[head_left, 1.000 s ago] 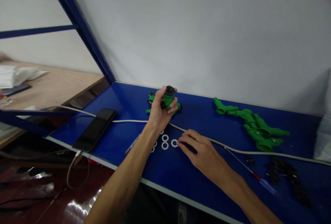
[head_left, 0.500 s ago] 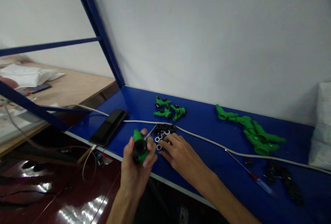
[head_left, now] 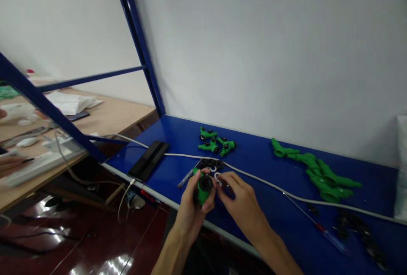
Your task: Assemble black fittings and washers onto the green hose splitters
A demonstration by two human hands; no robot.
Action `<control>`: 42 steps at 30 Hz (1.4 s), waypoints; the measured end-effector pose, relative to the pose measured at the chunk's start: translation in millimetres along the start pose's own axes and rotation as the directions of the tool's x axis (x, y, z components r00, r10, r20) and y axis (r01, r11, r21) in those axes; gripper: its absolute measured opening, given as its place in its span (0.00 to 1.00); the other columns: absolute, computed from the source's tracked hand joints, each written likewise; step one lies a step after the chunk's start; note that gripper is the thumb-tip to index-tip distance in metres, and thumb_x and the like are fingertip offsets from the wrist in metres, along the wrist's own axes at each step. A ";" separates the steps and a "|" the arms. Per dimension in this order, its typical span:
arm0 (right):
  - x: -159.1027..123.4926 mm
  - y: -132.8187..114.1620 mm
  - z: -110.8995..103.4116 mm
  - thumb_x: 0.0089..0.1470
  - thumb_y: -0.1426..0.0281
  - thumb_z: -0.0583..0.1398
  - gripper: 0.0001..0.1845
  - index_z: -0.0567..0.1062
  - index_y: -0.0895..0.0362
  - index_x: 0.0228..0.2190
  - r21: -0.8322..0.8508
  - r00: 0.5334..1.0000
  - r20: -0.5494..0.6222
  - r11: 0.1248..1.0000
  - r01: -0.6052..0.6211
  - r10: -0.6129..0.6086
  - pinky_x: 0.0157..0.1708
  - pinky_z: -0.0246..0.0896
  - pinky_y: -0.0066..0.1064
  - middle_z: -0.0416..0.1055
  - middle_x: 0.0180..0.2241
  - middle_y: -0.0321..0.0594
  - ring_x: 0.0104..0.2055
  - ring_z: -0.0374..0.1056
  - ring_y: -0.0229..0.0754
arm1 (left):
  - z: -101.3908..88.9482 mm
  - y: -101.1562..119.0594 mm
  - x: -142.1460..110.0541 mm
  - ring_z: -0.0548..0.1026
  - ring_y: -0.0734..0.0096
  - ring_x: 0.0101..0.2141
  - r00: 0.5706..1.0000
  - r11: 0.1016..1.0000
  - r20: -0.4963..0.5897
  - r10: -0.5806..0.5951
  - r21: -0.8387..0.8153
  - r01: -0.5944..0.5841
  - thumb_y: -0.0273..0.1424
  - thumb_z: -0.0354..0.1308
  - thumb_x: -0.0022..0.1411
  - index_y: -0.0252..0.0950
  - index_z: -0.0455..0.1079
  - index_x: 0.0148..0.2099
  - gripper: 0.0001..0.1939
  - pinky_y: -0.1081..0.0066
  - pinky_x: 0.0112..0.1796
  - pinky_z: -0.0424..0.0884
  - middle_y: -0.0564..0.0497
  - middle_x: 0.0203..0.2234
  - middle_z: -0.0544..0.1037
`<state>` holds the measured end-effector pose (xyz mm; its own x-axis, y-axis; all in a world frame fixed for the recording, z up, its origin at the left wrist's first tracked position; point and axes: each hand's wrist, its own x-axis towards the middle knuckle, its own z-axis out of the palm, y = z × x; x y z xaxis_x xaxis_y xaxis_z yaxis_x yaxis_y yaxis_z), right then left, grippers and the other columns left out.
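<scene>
1. The left hand (head_left: 190,212) is nearest the edge of the blue tabletop (head_left: 251,232). Its grip is closed around a green plastic connector with a round black socket (head_left: 201,195).
2. The connector is held above the tabletop, inside the left hand's grip. Its long axis runs roughly from 11 to 5 o'clock, and the dark mouth of the socket faces up towards the viewer.
3. The right hand (head_left: 244,202) lies at 3 o'clock from the connector, its fingertips just beside the socket; it is the nearer hand to that opening from outside. Its thumb and index finger are bent towards each other, but whether its grip is on a ring cannot be told.
4. Around 4 o'clock lie a red-and-clear-handled screwdriver (head_left: 333,240) and, farther out, a heap of small black parts (head_left: 365,233).
5. Flat white rings (head_left: 213,169) sit at 1 to 2 o'clock from the connector, near the right fingertips. Round black parts (head_left: 210,163) are just beyond, at 12 o'clock.
6. At 10 o'clock is a black phone (head_left: 148,160); a pale cable (head_left: 254,176) crosses the tabletop.
7. Farther back, three green-and-black branched fittings (head_left: 227,146) lie towards 12 to 1 o'clock, and overlapping plain green branched bodies (head_left: 324,177) at 3 o'clock.
8. Beyond the blue frame, another person's hand (head_left: 11,165) is at a wooden table (head_left: 122,109).
</scene>
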<state>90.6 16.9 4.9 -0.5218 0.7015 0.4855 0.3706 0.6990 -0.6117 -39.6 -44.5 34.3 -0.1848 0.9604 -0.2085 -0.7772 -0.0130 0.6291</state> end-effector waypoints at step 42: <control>17.5 80.5 -94.9 0.62 0.71 0.63 0.06 0.81 0.51 0.35 0.009 0.915 -0.398 0.997 -0.071 0.069 0.40 0.72 0.26 0.75 0.36 0.40 0.38 0.76 0.41 | 71.1 -60.0 142.6 0.60 0.87 0.14 0.821 0.823 0.223 -0.525 0.380 0.423 0.49 0.65 0.56 0.32 0.72 0.32 0.22 0.81 0.17 0.44 0.55 0.19 0.72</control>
<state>184.2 98.7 23.3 -0.1465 0.7452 0.6506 0.3996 0.6462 -0.6502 23.4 113.0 20.0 0.3907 0.8576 -0.3344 -0.4887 0.5011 0.7142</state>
